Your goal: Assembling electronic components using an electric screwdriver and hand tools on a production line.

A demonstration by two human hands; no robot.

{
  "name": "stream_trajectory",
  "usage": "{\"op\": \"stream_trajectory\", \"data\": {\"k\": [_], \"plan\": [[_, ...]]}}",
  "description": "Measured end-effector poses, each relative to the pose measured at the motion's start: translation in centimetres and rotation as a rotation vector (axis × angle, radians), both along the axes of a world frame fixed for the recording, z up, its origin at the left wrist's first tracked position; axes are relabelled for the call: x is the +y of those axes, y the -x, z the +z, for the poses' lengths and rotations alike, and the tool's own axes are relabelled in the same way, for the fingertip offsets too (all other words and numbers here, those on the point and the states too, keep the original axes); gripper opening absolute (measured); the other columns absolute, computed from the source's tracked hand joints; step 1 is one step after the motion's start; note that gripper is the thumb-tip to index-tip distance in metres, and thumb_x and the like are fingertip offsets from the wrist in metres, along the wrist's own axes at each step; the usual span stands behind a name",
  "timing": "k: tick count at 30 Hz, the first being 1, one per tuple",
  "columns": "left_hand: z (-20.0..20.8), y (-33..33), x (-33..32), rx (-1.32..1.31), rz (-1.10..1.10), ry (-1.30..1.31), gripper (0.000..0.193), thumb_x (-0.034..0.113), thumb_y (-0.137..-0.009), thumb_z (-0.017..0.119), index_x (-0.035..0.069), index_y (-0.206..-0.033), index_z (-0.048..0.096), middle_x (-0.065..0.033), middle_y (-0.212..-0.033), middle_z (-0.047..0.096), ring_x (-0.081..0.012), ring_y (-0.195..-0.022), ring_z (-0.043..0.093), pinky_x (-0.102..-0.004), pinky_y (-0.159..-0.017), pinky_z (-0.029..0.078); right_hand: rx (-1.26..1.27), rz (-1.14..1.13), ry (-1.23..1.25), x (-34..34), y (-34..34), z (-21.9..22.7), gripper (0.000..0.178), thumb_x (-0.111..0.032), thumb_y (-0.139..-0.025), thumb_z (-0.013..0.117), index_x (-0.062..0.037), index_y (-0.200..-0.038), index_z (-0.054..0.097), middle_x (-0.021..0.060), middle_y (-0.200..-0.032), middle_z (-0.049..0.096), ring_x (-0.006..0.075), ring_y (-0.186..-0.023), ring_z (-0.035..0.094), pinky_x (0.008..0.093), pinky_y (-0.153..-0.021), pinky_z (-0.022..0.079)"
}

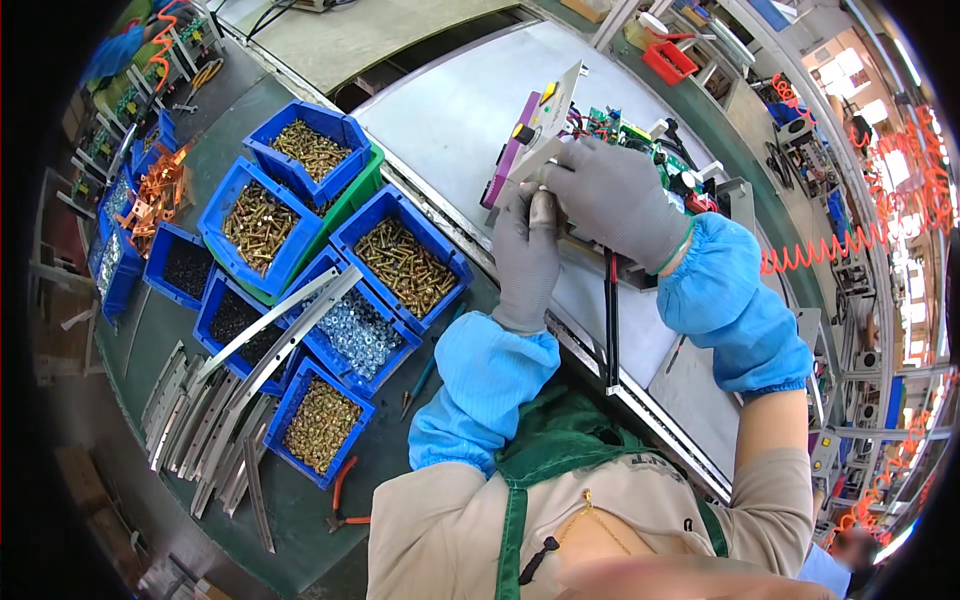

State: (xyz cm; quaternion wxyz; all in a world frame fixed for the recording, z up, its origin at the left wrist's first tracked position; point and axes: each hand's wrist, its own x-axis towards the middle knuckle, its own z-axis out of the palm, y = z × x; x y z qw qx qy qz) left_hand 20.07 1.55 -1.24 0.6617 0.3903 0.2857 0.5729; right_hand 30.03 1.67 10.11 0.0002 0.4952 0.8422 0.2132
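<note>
Both my hands wear grey gloves and meet at the near end of an electronic unit (655, 150) with exposed circuit boards and wires. Its upright white front panel (549, 112) has a purple face and carries yellow and black parts. My left hand (527, 255) is closed, its fingertips against the panel's near lower edge. Over it reaches my right hand (622, 200), bent round with its fingertips pinched close to the left thumb. Whatever small thing lies between the fingers is hidden. A black-and-red strip (612, 320) extends from below the unit toward me.
Left of me, blue bins (455, 268) hold brass-coloured screws, silvery nuts and black small parts. Curved metal strips (215, 420), red-handled pliers (340, 500) and a screwdriver (425, 375) lie beside them. The white work surface (440, 100) has a metal edge. An orange coiled hose (830, 250) hangs right.
</note>
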Motion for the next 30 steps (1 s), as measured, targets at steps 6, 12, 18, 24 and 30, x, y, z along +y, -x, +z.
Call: {"op": "stream_trajectory", "data": {"k": [6,12,18,24,30], "plan": [[2.5,-1.6,0.8,-0.423,-0.116,0.47,0.019,0.018,-0.096,0.048,0.004,-0.103,0.059,-0.0001,-0.081,0.058,-0.0065,-0.065,0.051,-0.021,-0.057,0.044,0.487,-0.069,0.138,0.8,-1.1,3.5,0.013,-0.015,-0.075,0.067,-0.0093,-0.087,0.068,0.0078,-0.084,0.063,0.0242,-0.075,0.064,0.0347,-0.066,0.052],[1.3,-3.4,3.0,-0.662,-0.163,0.568,0.015,0.019,-0.095,0.055,0.01,-0.105,0.059,-0.0011,-0.086,0.058,-0.0093,-0.07,0.051,-0.0211,-0.057,0.042,0.504,-0.223,0.243,1.4,-3.7,5.9,0.013,-0.009,-0.076,0.067,-0.0047,-0.088,0.069,0.0098,-0.076,0.061,0.0216,-0.064,0.061,0.0307,-0.059,0.048],[1.9,-3.3,2.3,-0.596,-0.235,0.42,0.018,0.019,-0.096,0.053,0.008,-0.11,0.057,-0.0003,-0.09,0.058,-0.0091,-0.075,0.051,-0.0232,-0.065,0.043,0.22,-0.083,0.152,1.9,-1.8,4.5,0.014,-0.016,-0.077,0.067,-0.0082,-0.088,0.071,0.0088,-0.082,0.059,0.0273,-0.076,0.061,0.0371,-0.064,0.049],[1.4,-3.3,2.8,-0.685,-0.296,0.255,0.022,0.021,-0.097,0.049,0.009,-0.115,0.055,-0.0012,-0.096,0.058,-0.0104,-0.082,0.053,-0.0242,-0.069,0.043,-0.002,-0.154,0.099,2.9,-1.6,4.4,0.014,-0.018,-0.075,0.069,-0.0115,-0.087,0.072,0.0089,-0.089,0.058,0.0272,-0.083,0.06,0.0387,-0.069,0.049],[1.8,-3.4,2.3,-0.564,-0.225,0.319,0.026,0.019,-0.095,0.048,0.009,-0.119,0.054,-0.0019,-0.103,0.058,-0.0112,-0.089,0.054,-0.0235,-0.073,0.043,0.174,-0.14,0.193,3.4,-3.3,4.7,0.012,-0.016,-0.074,0.069,-0.0089,-0.084,0.072,0.0104,-0.091,0.057,0.0266,-0.088,0.058,0.039,-0.071,0.049]]}}
